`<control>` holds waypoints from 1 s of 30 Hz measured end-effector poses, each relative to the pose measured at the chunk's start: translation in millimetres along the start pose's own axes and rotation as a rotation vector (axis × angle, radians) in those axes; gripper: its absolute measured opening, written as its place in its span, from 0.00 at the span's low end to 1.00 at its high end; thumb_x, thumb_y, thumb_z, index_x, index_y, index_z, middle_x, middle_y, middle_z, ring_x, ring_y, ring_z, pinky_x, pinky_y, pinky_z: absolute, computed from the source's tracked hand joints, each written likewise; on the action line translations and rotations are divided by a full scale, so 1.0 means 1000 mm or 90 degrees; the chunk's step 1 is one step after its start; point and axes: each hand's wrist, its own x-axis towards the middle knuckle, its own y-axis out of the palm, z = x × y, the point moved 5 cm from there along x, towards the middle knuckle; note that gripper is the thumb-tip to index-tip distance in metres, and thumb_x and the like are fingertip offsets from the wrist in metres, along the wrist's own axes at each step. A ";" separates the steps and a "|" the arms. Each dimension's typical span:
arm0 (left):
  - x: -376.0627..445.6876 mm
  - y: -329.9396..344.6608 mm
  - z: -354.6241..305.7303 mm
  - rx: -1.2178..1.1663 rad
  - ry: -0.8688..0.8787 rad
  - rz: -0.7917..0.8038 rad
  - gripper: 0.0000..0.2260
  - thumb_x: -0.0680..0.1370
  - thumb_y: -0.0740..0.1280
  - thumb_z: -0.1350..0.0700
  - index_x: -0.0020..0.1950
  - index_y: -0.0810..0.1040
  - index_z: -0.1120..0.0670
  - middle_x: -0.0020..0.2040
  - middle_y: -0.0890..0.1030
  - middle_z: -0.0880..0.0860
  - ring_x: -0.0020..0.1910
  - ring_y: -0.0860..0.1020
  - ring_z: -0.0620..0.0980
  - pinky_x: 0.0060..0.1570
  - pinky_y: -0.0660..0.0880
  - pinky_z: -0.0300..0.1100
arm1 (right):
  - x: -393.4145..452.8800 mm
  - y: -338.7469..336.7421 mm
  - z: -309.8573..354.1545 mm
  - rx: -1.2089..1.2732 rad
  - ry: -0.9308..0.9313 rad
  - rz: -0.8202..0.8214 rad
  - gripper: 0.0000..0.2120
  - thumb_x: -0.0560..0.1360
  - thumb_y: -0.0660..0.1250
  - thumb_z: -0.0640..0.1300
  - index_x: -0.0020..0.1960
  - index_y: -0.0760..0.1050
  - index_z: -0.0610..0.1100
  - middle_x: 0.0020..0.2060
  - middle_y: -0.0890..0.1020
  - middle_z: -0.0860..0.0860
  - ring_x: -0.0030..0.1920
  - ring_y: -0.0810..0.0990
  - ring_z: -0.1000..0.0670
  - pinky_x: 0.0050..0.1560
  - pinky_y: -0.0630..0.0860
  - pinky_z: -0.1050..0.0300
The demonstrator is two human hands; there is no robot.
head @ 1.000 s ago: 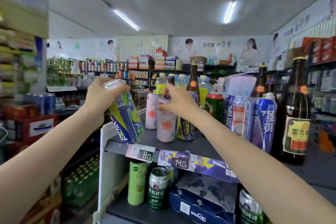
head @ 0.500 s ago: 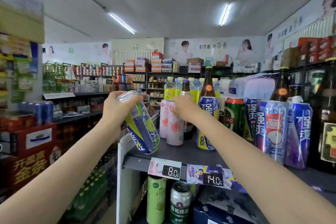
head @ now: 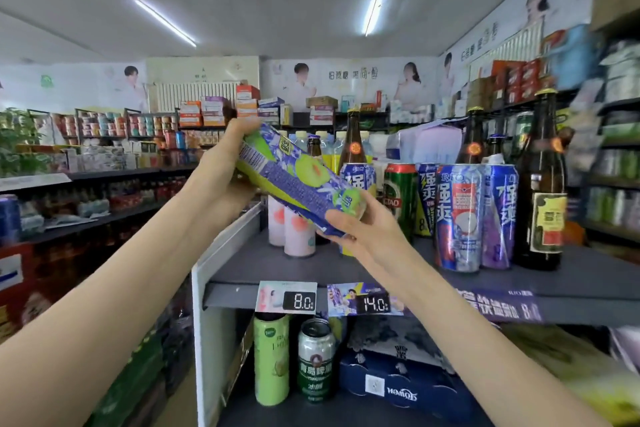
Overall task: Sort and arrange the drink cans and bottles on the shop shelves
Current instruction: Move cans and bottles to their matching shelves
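A tall blue and green can (head: 294, 177) lies tilted, almost on its side, in the air above the top shelf (head: 346, 270). My left hand (head: 221, 166) grips its upper end and my right hand (head: 360, 225) holds its lower end from below. Under the can stand two pink cans (head: 298, 236) at the shelf's left end. To their right stand blue and purple cans (head: 460, 215), a green beer can (head: 400, 194) and brown bottles (head: 543, 184).
Price tags 8.0 (head: 287, 298) and 14.0 (head: 367, 302) hang on the shelf's front edge. On the lower shelf are a light green can (head: 272, 360), a green beer can (head: 316, 360) and a blue carton (head: 405, 385). More stocked shelves fill the left aisle and back wall.
My right hand has left the pink cans and taken the lower end of the blue and green can. The can has swung from nearly upright to almost level, and the view came closer.
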 end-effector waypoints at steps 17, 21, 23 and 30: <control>0.024 0.059 0.126 0.499 -0.018 0.084 0.34 0.72 0.73 0.55 0.71 0.58 0.58 0.62 0.72 0.56 0.59 0.72 0.53 0.57 0.69 0.45 | 0.056 -0.073 0.139 -0.880 -0.060 -0.181 0.27 0.65 0.76 0.54 0.55 0.68 0.43 0.55 0.74 0.48 0.55 0.74 0.47 0.51 0.71 0.52; 0.034 0.072 0.144 0.542 0.004 0.099 0.37 0.71 0.73 0.57 0.71 0.55 0.60 0.62 0.74 0.56 0.58 0.74 0.52 0.58 0.71 0.46 | 0.079 -0.085 0.132 -1.015 0.044 -0.135 0.33 0.64 0.76 0.57 0.57 0.66 0.41 0.53 0.74 0.46 0.51 0.73 0.46 0.46 0.70 0.52; 0.042 0.076 0.150 0.584 0.016 0.097 0.40 0.70 0.74 0.56 0.73 0.51 0.59 0.64 0.73 0.57 0.61 0.73 0.54 0.60 0.71 0.46 | 0.086 -0.091 0.128 -1.037 0.093 -0.113 0.36 0.64 0.76 0.57 0.61 0.64 0.40 0.54 0.73 0.45 0.51 0.72 0.46 0.45 0.70 0.52; 0.052 0.077 0.166 0.637 0.061 0.051 0.48 0.70 0.73 0.58 0.76 0.39 0.53 0.65 0.73 0.57 0.61 0.74 0.56 0.60 0.71 0.49 | 0.102 -0.118 0.109 -1.119 0.210 -0.033 0.39 0.64 0.74 0.60 0.65 0.65 0.39 0.58 0.74 0.44 0.58 0.74 0.42 0.55 0.72 0.50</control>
